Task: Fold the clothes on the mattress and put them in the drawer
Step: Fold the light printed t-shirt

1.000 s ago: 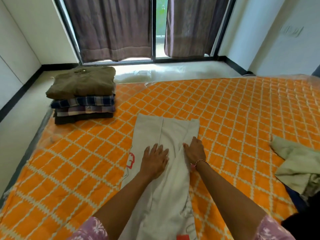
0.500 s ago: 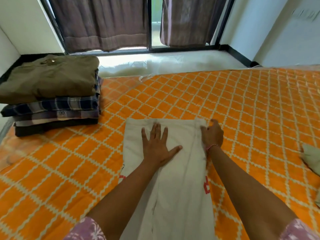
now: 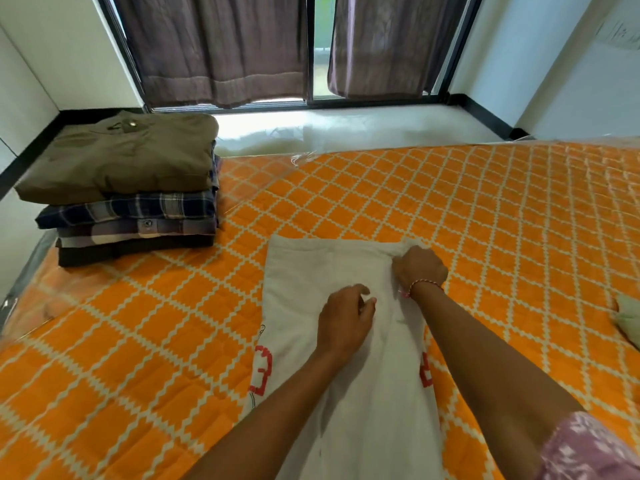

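A pale beige garment (image 3: 304,271) with red print at its edges lies as a long strip on the orange quilted mattress (image 3: 485,220), running away from me. My right hand (image 3: 420,266) grips its far right corner, fingers curled into the cloth. Over the middle of the strip my left hand (image 3: 344,320) has its fingers curled and pinches a bit of the fabric. A stack of folded clothes (image 3: 128,188), olive on top with plaid shirts and a dark piece below, stands at the mattress's far left corner.
A loose pale green garment (image 3: 628,318) lies at the mattress's right edge. Beyond the mattress is glossy floor, then a glass door with brown curtains (image 3: 225,46). White walls close in on both sides. No drawer is in view.
My left hand, flat on the cloth before, has slid toward me and curled its fingers. My right hand has closed on the far right corner. The view has moved closer.
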The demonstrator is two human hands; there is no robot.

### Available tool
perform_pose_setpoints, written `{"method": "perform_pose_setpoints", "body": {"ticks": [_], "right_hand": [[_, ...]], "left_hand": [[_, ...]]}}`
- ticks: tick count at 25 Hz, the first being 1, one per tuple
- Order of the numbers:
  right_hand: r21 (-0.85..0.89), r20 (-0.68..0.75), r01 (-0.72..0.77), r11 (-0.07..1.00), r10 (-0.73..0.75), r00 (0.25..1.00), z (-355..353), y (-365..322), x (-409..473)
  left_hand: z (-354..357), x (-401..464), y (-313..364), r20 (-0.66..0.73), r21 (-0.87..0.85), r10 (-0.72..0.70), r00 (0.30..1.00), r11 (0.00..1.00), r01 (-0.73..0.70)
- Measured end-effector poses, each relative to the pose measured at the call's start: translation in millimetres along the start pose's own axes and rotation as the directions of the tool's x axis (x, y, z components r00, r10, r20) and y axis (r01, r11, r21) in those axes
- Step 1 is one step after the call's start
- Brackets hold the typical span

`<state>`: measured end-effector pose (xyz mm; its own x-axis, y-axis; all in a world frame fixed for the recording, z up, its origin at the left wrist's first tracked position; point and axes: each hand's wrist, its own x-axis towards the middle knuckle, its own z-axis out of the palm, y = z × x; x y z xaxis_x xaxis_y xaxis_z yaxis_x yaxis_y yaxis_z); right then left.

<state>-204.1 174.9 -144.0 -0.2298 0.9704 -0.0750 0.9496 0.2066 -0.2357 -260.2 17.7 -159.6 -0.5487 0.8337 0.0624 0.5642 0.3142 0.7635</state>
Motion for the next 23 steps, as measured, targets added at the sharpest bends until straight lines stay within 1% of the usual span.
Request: {"method": "perform_pose_setpoints", "body": {"ticks": [2, 4, 5, 6, 8, 9, 11, 13, 15, 16, 17, 18, 19, 20, 21, 22, 23], "right_hand": [[0.151, 0.037, -0.072, 0.986, 0.067, 0.997, 3, 9, 3], [0.341, 0.07, -0.077, 0.937, 0.056, 0.996, -1, 18, 3], [0.447, 0.08, -0.051, 0.893, 0.017, 0.997, -7, 19, 2], [0.551, 0.089, -0.026, 0.834, -0.028, 0.996, -15, 17, -2], [0.717, 0.13, -0.013, 0.697, -0.115, 0.985, -35, 3, -12], [0.766, 0.178, -0.033, 0.642, -0.162, 0.971, -46, -8, -17], [0.805, 0.265, -0.085, 0.587, -0.228, 0.937, -63, -32, -23], [0.814, 0.3, -0.127, 0.566, -0.223, 0.928, -65, -54, -25], [0.829, 0.31, -0.175, 0.531, -0.176, 0.934, -57, -69, -27], [0.827, 0.32, -0.198, 0.525, -0.152, 0.935, -48, -75, -30], [0.822, 0.338, -0.221, 0.524, -0.139, 0.931, -39, -78, -33], [0.804, 0.368, -0.235, 0.547, -0.146, 0.918, -29, -81, -37], [0.772, 0.393, -0.231, 0.592, -0.16, 0.905, -19, -82, -41], [0.727, 0.393, -0.189, 0.66, -0.173, 0.903, -11, -79, -46], [0.676, 0.345, -0.103, 0.73, -0.191, 0.919, -4, -74, -50], [0.605, 0.263, 0.014, 0.796, -0.217, 0.94, 1, -65, -55], [0.512, 0.188, 0.138, 0.848, -0.268, 0.945, 4, -54, -63]], "left_hand": [[2, -3, 2, 0.02, -0.064, -0.075, 0.997, 0.995, 0.076], [2, -1, 4, 0.104, -0.081, -0.137, 0.985, 0.986, 0.145], [1, 4, 5, 0.148, -0.093, -0.172, 0.974, 0.978, 0.187], [0, 10, 5, 0.183, -0.143, -0.223, 0.957, 0.957, 0.251], [-10, 18, 9, 0.302, -0.281, -0.315, 0.9, 0.873, 0.399], [-16, 16, 13, 0.387, -0.336, -0.315, 0.866, 0.827, 0.451], [-29, 1, 23, 0.524, -0.377, -0.296, 0.799, 0.761, 0.528], [-38, -28, 24, 0.545, -0.384, -0.362, 0.756, 0.694, 0.609], [-46, -63, 18, 0.563, -0.406, -0.447, 0.696, 0.583, 0.703], [-53, -78, 12, 0.589, -0.409, -0.452, 0.67, 0.549, 0.729], [-58, -90, 7, 0.612, -0.397, -0.452, 0.65, 0.535, 0.746], [-61, -100, 0, 0.617, -0.386, -0.47, 0.631, 0.518, 0.763], [-62, -107, -7, 0.61, -0.378, -0.505, 0.611, 0.493, 0.784], [-61, -111, -10, 0.6, -0.378, -0.541, 0.589, 0.458, 0.805], [-60, -114, -13, 0.585, -0.385, -0.573, 0.574, 0.427, 0.818], [-59, -116, -15, 0.566, -0.388, -0.596, 0.57, 0.417, 0.822], [-58, -116, -15, 0.551, -0.388, -0.61, 0.57, 0.417, 0.822]]}}
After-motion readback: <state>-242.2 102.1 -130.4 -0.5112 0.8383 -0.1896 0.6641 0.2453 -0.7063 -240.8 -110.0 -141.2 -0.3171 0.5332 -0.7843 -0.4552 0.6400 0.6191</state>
